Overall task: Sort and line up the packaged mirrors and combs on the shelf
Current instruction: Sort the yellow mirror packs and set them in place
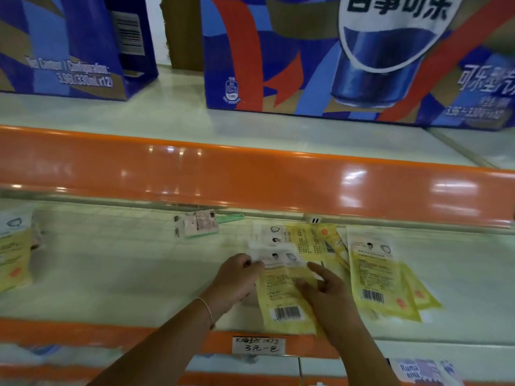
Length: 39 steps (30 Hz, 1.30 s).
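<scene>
A yellow and white flat packet (281, 299) with a barcode lies on the pale shelf (125, 274) near its front edge. My left hand (237, 277) pinches the packet's upper left corner. My right hand (323, 288) rests on its right side with the fingers spread. More yellow packets (312, 240) overlap behind it, and another stack (381, 282) lies to the right. A small packaged item with a green edge (196, 225) lies far back on the shelf. Further yellow packets (14, 260) lie at the far left.
The orange front rail (250, 179) of the shelf above overhangs the back of this shelf. Blue cola cartons (348, 57) stand on that upper shelf. A handwritten price label (257, 345) hangs on the orange front edge below my hands.
</scene>
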Tool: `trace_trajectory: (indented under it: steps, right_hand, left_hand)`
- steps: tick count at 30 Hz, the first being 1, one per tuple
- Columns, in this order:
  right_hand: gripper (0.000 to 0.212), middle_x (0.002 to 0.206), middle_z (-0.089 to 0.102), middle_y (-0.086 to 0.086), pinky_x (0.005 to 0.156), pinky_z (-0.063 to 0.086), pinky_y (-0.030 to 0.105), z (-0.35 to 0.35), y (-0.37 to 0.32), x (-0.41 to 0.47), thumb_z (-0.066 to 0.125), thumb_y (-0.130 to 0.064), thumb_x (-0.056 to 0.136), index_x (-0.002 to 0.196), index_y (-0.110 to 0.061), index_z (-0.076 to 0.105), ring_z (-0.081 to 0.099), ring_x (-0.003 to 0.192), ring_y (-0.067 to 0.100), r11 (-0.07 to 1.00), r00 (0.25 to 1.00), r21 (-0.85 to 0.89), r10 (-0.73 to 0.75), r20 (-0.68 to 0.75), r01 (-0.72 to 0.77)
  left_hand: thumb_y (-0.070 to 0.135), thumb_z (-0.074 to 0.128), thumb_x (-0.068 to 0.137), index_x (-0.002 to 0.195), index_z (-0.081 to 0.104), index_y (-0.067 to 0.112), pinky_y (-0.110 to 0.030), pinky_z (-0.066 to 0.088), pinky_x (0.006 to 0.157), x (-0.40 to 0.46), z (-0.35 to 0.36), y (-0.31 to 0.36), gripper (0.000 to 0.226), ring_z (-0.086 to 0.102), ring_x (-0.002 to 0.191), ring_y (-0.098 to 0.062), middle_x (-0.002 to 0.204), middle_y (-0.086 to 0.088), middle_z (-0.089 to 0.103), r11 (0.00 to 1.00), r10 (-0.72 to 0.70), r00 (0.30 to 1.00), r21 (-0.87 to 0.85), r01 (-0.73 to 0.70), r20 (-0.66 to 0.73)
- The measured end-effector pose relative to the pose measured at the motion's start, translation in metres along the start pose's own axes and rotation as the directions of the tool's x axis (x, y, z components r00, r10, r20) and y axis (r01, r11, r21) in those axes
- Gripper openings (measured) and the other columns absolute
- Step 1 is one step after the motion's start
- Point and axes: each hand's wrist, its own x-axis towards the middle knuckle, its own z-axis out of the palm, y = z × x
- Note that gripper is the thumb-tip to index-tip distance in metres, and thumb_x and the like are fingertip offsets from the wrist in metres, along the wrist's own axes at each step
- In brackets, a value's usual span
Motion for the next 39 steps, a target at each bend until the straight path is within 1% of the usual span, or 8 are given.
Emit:
trace_trajectory:
  steps: [2, 7, 10, 13, 18, 27, 34, 39]
  right_hand:
    - [0.045, 0.099, 0.066, 0.006, 0.067, 0.059, 0.033, -0.023, -0.003, 0.008, 0.069, -0.021, 0.087, 0.128, -0.029, 0.054, 0.068, 0.091, 0.028, 0.996, 0.995, -0.045, -0.079, -0.065, 0.077]
    - [0.046, 0.098, 0.070, 0.006, 0.072, 0.059, 0.050, -0.077, -0.010, 0.025, 0.066, -0.016, 0.088, 0.129, -0.033, 0.053, 0.071, 0.084, 0.027, 0.984, 0.968, -0.048, -0.175, -0.177, 0.169]
    - [0.046, 0.093, 0.071, 0.009, 0.073, 0.059, 0.050, -0.103, -0.010, 0.031, 0.066, -0.013, 0.088, 0.129, -0.028, 0.053, 0.072, 0.081, 0.027, 0.983, 0.949, -0.026, -0.183, -0.258, 0.183]
    - [0.048, 0.089, 0.071, 0.010, 0.074, 0.058, 0.052, -0.123, -0.001, 0.040, 0.066, -0.019, 0.088, 0.133, -0.028, 0.052, 0.070, 0.081, 0.032, 0.982, 0.928, -0.124, -0.175, -0.330, 0.141]
    - [0.047, 0.093, 0.070, -0.002, 0.076, 0.056, 0.040, -0.141, 0.010, 0.049, 0.060, -0.032, 0.090, 0.135, -0.026, 0.047, 0.067, 0.081, 0.020, 0.908, 0.910, -0.418, -0.189, -0.369, 0.019]
    - [0.045, 0.122, 0.059, 0.011, 0.095, 0.040, 0.043, -0.140, 0.019, 0.050, 0.061, -0.032, 0.084, 0.128, -0.022, 0.057, 0.049, 0.112, 0.038, 0.691, 0.848, -0.703, -0.264, -0.460, -0.167]
    - [0.060, 0.155, 0.025, 0.001, 0.112, 0.020, 0.051, -0.116, 0.010, 0.055, 0.049, -0.062, 0.084, 0.139, -0.042, 0.038, 0.021, 0.140, 0.035, 0.516, 0.949, -0.835, -0.121, -0.293, -0.192]
    - [0.065, 0.159, 0.014, -0.006, 0.111, 0.015, 0.057, -0.113, 0.022, 0.062, 0.041, -0.071, 0.082, 0.141, -0.049, 0.028, 0.018, 0.141, 0.035, 0.475, 0.961, -0.861, -0.098, -0.259, -0.184]
  left_hand:
    - [0.030, 0.049, 0.095, 0.089, 0.058, 0.006, -0.023, 0.037, 0.045, 0.001, 0.012, 0.006, 0.027, 0.047, 0.050, -0.016, 0.079, -0.009, 0.067, 0.999, 0.017, 1.000, 0.030, -0.017, 0.011]
    - [0.023, 0.049, 0.093, 0.083, 0.059, 0.016, -0.023, 0.043, 0.054, 0.012, 0.043, 0.017, 0.016, 0.055, 0.062, -0.013, 0.078, -0.001, 0.063, 0.949, 0.239, 0.970, 0.222, -0.225, -0.039]
    - [0.024, 0.050, 0.092, 0.105, 0.061, 0.018, -0.027, 0.047, 0.083, 0.027, 0.057, 0.017, 0.018, 0.057, 0.098, -0.018, 0.104, 0.001, 0.062, 0.809, 0.402, 0.916, 0.467, -0.357, 0.004]
    - [0.032, 0.044, 0.095, 0.136, 0.044, 0.014, -0.036, 0.033, 0.109, 0.044, 0.063, 0.011, 0.045, 0.032, 0.137, -0.024, 0.146, -0.006, 0.040, 0.590, 0.420, 0.899, 0.715, -0.375, 0.125]
    - [0.041, 0.029, 0.099, 0.149, 0.021, 0.014, -0.046, 0.015, 0.117, 0.056, 0.065, -0.002, 0.057, 0.003, 0.147, -0.031, 0.159, -0.009, 0.009, 0.366, 0.330, 0.914, 0.861, -0.353, 0.234]
    - [0.044, 0.025, 0.099, 0.143, 0.031, 0.013, -0.044, 0.028, 0.108, 0.032, 0.069, -0.005, 0.055, 0.022, 0.139, -0.034, 0.154, -0.015, 0.021, 0.269, 0.335, 0.929, 0.929, -0.256, 0.159]
    - [0.039, 0.031, 0.092, 0.095, 0.064, 0.019, -0.035, 0.033, 0.088, 0.001, 0.082, 0.022, 0.038, 0.057, 0.091, -0.026, 0.095, -0.005, 0.066, 0.260, 0.476, 0.869, 0.923, -0.284, 0.134]
    - [0.044, 0.040, 0.090, 0.131, 0.047, 0.022, -0.051, 0.017, 0.113, 0.021, 0.068, 0.012, 0.047, 0.024, 0.136, -0.040, 0.147, -0.012, 0.033, 0.362, 0.313, 0.937, 0.893, -0.268, 0.154]
